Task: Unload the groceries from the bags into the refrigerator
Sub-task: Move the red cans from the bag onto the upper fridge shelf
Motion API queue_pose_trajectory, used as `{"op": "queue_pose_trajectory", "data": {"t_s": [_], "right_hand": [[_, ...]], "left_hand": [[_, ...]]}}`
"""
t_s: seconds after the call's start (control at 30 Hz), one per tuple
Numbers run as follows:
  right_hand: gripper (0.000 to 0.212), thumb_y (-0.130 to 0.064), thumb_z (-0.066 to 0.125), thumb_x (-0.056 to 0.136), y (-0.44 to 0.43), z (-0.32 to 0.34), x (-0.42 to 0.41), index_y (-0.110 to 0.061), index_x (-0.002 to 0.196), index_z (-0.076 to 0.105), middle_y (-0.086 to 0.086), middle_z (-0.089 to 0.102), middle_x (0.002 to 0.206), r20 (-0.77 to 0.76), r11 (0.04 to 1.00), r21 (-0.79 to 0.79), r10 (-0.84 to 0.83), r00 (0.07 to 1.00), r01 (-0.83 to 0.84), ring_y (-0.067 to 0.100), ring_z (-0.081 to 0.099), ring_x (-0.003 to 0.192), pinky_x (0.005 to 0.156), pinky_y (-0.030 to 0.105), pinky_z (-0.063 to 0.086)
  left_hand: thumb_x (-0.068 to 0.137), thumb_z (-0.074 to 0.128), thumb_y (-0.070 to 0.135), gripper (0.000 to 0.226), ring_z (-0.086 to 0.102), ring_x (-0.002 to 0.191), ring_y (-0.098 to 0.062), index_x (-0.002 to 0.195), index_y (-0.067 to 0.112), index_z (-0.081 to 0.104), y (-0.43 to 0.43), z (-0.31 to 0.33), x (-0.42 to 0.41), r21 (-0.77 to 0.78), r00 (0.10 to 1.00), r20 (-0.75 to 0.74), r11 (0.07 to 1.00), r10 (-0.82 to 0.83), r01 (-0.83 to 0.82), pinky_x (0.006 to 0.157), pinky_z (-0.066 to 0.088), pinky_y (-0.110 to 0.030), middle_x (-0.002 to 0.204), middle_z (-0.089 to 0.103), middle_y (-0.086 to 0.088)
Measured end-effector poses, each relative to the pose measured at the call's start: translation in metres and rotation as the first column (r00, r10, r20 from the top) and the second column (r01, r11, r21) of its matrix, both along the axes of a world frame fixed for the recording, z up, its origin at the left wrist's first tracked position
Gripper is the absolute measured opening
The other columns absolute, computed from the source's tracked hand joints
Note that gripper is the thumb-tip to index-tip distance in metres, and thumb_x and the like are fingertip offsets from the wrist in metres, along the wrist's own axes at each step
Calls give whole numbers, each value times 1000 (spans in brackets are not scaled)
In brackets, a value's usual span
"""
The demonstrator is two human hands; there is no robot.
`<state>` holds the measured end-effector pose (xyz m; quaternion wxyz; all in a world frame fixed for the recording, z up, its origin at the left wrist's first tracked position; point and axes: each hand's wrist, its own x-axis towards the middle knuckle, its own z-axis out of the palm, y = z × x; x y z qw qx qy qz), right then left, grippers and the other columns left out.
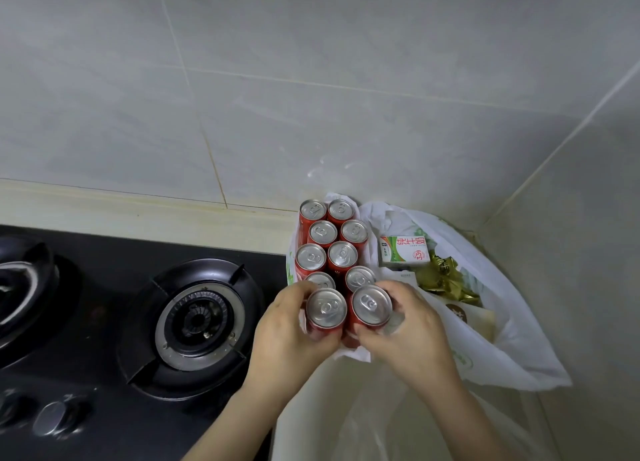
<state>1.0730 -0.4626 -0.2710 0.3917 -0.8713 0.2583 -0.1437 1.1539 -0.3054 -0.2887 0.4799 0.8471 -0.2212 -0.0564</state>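
From the head camera, ten upright red cans (329, 253) stand in a tight double row at the open mouth of a white plastic bag (512, 339) on the pale surface (138, 215), just right of the black gas stove (199, 318). The left hand (287, 322) and right hand (405, 325) clasp the nearest pair from either side, fingers (367, 332) curled round the can walls. Further right in the bag lie a milk carton (403, 251) and a gold-wrapped packet (443, 280).

A home kitchen: a black gas hob (104, 322) with burners (201, 317) and knobs (52, 417) sits in a pale table (138, 215) below tiled walls (311, 80). Beside it, in the corner, stands a bag (512, 339) of cans (341, 256) and a milk carton (403, 251).
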Motion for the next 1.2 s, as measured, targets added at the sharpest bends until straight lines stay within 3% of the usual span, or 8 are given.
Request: {"op": "queue_pose_trajectory", "data": {"t_s": [0.2, 0.37, 0.47, 0.63, 0.77, 0.9, 1.07, 1.2], "right_hand": [[52, -32, 77, 53, 1, 37, -2, -33, 103, 62, -11, 68, 103, 215, 990, 137, -8, 977, -22, 8, 64, 96, 87, 32, 53], [50, -13, 81, 59, 9, 76, -2, -32, 102, 64, -7, 68, 108, 406, 966, 254, -58, 912, -52, 11, 66, 100, 85, 24, 52], [51, -2, 81, 64, 17, 105, -2, -24, 106, 64, -3, 68, 109, 489, 959, 263, -38, 871, -106, 14, 65, 103, 83, 26, 54], [53, -26, 78, 59, 41, 157, -5, -23, 110, 65, -2, 72, 105, 618, 951, 254, -19, 786, -177, 15, 69, 98, 77, 26, 56], [51, -12, 77, 66, 58, 200, -8, -16, 115, 63, -7, 73, 102, 678, 930, 260, 17, 734, -262, 12, 70, 93, 71, 21, 56], [47, -24, 72, 60, 71, 245, -10, -23, 107, 65, -10, 74, 97, 701, 917, 218, 90, 707, -333, 7, 70, 90, 67, 17, 54], [48, -27, 83, 62, 80, 286, -9, -25, 107, 67, -8, 73, 102, 695, 906, 123, 213, 687, -405, 8, 70, 92, 68, 18, 55], [45, -29, 80, 62, 84, 304, -6, -23, 106, 69, -6, 74, 101, 708, 877, 76, 288, 644, -475, 8, 70, 90, 67, 16, 54]], "left_hand": [[58, 87, 20, 54, 65, 91, -1, 106, 28, 63, 9, 40, 9, -194, 995, -91, 979, 37, -54, 83, 54, -24, 99, 69, 11], [53, 83, 29, 54, 69, 89, -4, 105, 26, 66, 22, 84, 11, -375, 988, -148, 921, 49, -101, 80, 55, -25, 99, 72, 10], [57, 86, 14, 51, 70, 90, -7, 104, 22, 68, 32, 114, 10, -480, 989, -151, 874, -1, -73, 78, 56, -26, 100, 72, 8], [56, 80, 26, 51, 67, 98, -8, 105, 25, 68, 53, 168, 8, -564, 995, -51, 825, -80, 37, 85, 53, -25, 104, 71, 9], [54, 78, 35, 55, 66, 102, -11, 107, 25, 68, 71, 207, 10, -613, 994, 31, 783, -110, 105, 79, 54, -21, 105, 72, 7], [52, 77, 39, 57, 67, 99, -10, 106, 21, 69, 88, 245, 12, -633, 989, 113, 760, -99, 149, 74, 53, -17, 102, 73, 5], [54, 77, 43, 54, 68, 98, -17, 104, 25, 72, 112, 284, 13, -636, 984, 164, 756, -63, 154, 85, 53, -34, 100, 74, 3], [54, 76, 42, 47, 69, 94, -14, 99, 29, 73, 129, 305, 1, -610, 972, 232, 772, -42, 179, 77, 55, -26, 98, 74, 5]]}}
